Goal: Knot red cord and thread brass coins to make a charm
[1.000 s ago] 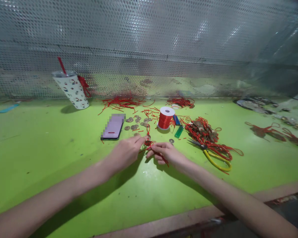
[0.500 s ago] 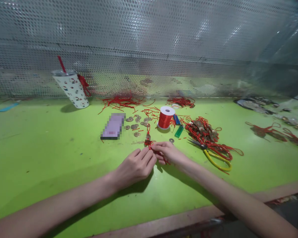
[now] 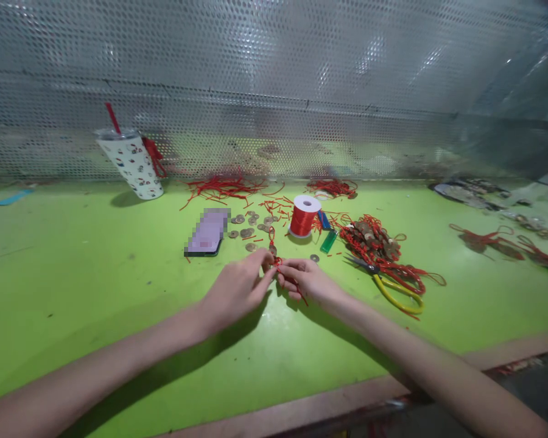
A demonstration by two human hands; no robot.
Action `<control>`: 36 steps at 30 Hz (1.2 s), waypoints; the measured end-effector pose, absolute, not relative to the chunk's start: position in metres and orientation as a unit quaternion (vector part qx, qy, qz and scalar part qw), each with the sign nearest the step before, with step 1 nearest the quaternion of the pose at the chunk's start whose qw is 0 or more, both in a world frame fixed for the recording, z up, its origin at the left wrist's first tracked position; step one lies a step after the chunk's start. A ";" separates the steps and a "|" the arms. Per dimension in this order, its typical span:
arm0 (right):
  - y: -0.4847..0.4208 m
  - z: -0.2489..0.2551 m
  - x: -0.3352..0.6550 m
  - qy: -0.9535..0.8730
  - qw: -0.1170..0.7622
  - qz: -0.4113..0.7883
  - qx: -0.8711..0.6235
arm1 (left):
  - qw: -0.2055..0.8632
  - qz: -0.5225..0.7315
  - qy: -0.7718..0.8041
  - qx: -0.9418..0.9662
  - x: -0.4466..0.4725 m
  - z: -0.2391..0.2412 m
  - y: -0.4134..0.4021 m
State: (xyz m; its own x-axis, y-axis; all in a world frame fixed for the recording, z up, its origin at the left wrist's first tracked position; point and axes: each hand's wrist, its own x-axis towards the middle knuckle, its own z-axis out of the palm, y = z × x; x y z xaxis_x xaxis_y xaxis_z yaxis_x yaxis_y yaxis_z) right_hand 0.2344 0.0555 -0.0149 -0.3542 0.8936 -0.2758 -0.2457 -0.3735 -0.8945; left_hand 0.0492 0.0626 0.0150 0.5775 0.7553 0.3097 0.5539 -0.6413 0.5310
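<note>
A red cord (image 3: pixel 271 236) with a loop at its far end and dark coins tied into it lies in front of me, its near end between my hands. My left hand (image 3: pixel 240 286) is closed on the corded coins, thumb and fingers pinching the knotted part. From the right, my right hand (image 3: pixel 308 280) pinches the red cord at the same knot, and a loose tail hangs below its fingers. The fingers hide most of the knot. Just beyond are loose holed coins (image 3: pixel 246 233) and a spool of red cord (image 3: pixel 304 218).
Yellow-handled scissors (image 3: pixel 397 296) lie right of my right hand, beside a heap of corded coins (image 3: pixel 372 240). A green lighter (image 3: pixel 329 241) is near the spool. A phone (image 3: pixel 207 232) and a tumbler with a straw (image 3: pixel 134 164) stand left. A perforated metal panel (image 3: pixel 256 79) closes the back.
My left hand has shifted slightly left and turned, its index finger now arched over the coins and its thumb apart from the fist shape. My right hand stays nearly in place at the knot.
</note>
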 end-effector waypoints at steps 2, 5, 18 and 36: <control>0.055 -0.012 0.233 -0.392 0.397 0.719 -0.414 | 0.346 0.252 0.437 0.791 0.049 0.016 0.071; 0.054 -0.009 0.232 -0.393 0.395 0.717 -0.417 | 0.553 0.214 0.442 0.673 0.052 0.014 0.078; 0.049 -0.008 0.235 -0.494 0.366 0.667 -0.420 | 0.365 0.285 0.354 0.813 0.047 -0.004 0.082; 0.051 -0.001 0.238 -0.513 0.334 0.662 -0.433 | 0.095 0.314 0.252 0.910 0.038 -0.013 0.085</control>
State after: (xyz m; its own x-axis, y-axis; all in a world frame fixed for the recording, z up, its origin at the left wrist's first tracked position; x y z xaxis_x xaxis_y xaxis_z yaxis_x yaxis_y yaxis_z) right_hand 0.2384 0.0509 -0.0013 -0.4020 0.8859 -0.2313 0.0021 -0.2518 -0.9678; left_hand 0.0382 0.0852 -0.0125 0.6754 0.5188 0.5241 0.3997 -0.8548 0.3310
